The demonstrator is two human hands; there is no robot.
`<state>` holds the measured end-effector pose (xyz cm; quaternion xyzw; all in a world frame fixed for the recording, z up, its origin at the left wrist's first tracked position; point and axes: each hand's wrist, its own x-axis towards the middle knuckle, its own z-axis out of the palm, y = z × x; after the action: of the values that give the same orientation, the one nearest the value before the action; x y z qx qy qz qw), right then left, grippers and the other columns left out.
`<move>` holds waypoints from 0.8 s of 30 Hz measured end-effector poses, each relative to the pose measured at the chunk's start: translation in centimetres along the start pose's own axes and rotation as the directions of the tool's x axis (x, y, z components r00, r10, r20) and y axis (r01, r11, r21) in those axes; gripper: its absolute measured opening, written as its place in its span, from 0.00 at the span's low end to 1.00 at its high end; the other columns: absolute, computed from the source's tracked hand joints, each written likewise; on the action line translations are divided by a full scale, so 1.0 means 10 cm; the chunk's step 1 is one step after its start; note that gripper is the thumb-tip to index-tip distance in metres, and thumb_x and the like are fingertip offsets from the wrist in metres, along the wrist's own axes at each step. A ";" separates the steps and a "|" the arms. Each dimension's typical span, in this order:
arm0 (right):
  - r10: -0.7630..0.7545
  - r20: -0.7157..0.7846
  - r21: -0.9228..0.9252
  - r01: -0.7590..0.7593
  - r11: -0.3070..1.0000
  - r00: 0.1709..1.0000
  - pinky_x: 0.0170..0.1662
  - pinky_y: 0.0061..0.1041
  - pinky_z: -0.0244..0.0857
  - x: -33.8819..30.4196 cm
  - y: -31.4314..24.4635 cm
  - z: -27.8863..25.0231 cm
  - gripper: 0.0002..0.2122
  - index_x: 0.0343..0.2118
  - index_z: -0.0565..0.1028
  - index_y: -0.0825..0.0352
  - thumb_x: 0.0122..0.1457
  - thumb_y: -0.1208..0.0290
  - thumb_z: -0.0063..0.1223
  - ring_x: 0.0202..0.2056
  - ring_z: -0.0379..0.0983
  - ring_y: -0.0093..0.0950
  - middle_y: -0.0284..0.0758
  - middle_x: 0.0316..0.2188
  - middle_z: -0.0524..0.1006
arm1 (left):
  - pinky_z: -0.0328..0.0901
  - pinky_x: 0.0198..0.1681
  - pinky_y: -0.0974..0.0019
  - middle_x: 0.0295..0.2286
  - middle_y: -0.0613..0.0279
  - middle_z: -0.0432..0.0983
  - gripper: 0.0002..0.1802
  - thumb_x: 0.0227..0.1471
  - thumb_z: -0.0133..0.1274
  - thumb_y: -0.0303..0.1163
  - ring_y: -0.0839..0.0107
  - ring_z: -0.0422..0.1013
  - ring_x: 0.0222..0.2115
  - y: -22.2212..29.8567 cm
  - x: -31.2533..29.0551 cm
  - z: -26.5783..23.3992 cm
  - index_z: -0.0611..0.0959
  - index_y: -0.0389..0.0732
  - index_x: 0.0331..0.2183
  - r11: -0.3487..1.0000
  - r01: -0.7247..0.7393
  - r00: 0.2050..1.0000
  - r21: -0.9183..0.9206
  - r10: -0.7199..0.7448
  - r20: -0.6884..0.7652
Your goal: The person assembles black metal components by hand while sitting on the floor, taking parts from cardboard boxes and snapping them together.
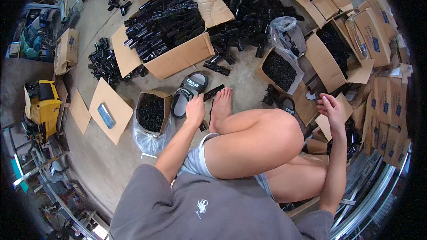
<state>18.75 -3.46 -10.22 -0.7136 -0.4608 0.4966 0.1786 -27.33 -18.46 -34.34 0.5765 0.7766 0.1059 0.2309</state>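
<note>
Brown cardboard: your largest item is the wide, flap-open carton (180, 58) of glossy black plastic tubes, ahead. Smaller: the plastic-lined brown box (259, 69) of tiny black parts, ahead-right; smaller again, the narrow brown cardboard box (167, 107) of black bits, left of your legs. Then the black-and-grey open-toed sandal (190, 90), just beside your left hand (195, 109).

Left fingers: curled closed on the near end of a short black plastic tube (214, 92), which angles toward your bare foot (221, 107). Right hand (330, 108): raised, fingers half bent — cannot tell whether anything small is pinched there.

Judgement: glossy plastic may slip — grip firmly behind the end, wrist steady, far end clear of your toes.
</note>
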 end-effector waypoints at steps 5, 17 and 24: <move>-0.222 0.084 -0.196 0.235 0.952 0.971 0.42 0.25 0.70 -0.02 0.02 0.35 0.14 0.46 0.77 0.71 0.65 0.65 0.52 0.37 0.76 0.25 0.35 0.35 0.81 | 0.74 0.30 0.54 0.34 0.49 0.79 0.06 0.49 0.54 0.26 0.54 0.81 0.29 0.07 0.32 0.27 0.82 0.38 0.33 0.941 -0.143 0.986 0.307 0.107 0.131; 0.239 -0.044 -0.735 -0.193 0.649 0.970 0.50 0.42 0.73 0.60 1.06 1.66 0.17 0.46 0.76 0.70 0.52 0.72 0.59 0.48 0.77 0.46 0.48 0.46 0.79 | 0.71 0.43 0.49 0.35 0.45 0.82 0.18 0.45 0.57 0.41 0.47 0.78 0.39 0.15 0.07 0.09 0.85 0.39 0.36 0.981 0.060 0.937 0.183 -0.118 0.329; -0.273 -0.357 -0.689 -0.054 0.723 0.894 0.55 0.44 0.66 0.71 1.63 2.21 0.33 0.58 0.64 0.67 0.49 0.68 0.66 0.56 0.64 0.45 0.46 0.53 0.68 | 0.70 0.42 0.48 0.35 0.43 0.82 0.24 0.51 0.55 0.50 0.43 0.77 0.40 -0.01 -0.35 -0.23 0.84 0.39 0.39 0.996 0.093 0.923 0.012 -0.090 0.375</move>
<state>7.90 -10.37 -35.49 -0.7911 -0.6011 0.1086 0.0315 -27.70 -21.51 -31.55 0.5485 0.7440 -0.0147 0.3814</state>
